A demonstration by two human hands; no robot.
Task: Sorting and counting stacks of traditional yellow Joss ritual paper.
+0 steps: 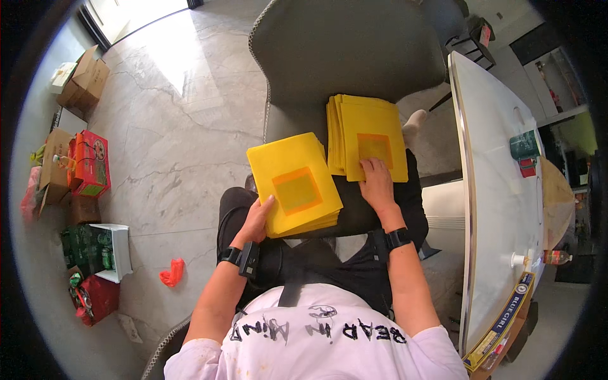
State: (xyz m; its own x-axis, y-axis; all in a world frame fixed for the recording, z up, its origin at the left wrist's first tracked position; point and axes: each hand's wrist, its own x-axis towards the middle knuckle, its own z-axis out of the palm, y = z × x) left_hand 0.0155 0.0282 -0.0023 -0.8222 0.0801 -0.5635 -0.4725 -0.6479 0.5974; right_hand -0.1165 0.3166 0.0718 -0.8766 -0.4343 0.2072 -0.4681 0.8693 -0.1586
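Observation:
A stack of yellow sheets (299, 149) lies tilted across the front of the chair seat, close to my knees. Its top sheet carries an orange rectangle with a darker yellow-green middle. My left hand (257, 219) grips this stack at its lower left edge, thumb on top and fingers underneath. Farther forward and to the right rests a second yellow stack (373, 116), its sheets slightly fanned at the left, with a similar orange rectangle on top. My right hand (377, 184) touches that top sheet, fingertips at the rectangle's lower edge. Its thumb is not clearly visible.
The grey chair (346, 52) faces me. At right stands a white table (494, 199) with a green mug (525, 145) and a long printed box (501, 323). Cartons (85, 80), a red box (92, 161) and a white crate (121, 254) line the left wall. A red plastic bag (172, 272) lies on the floor.

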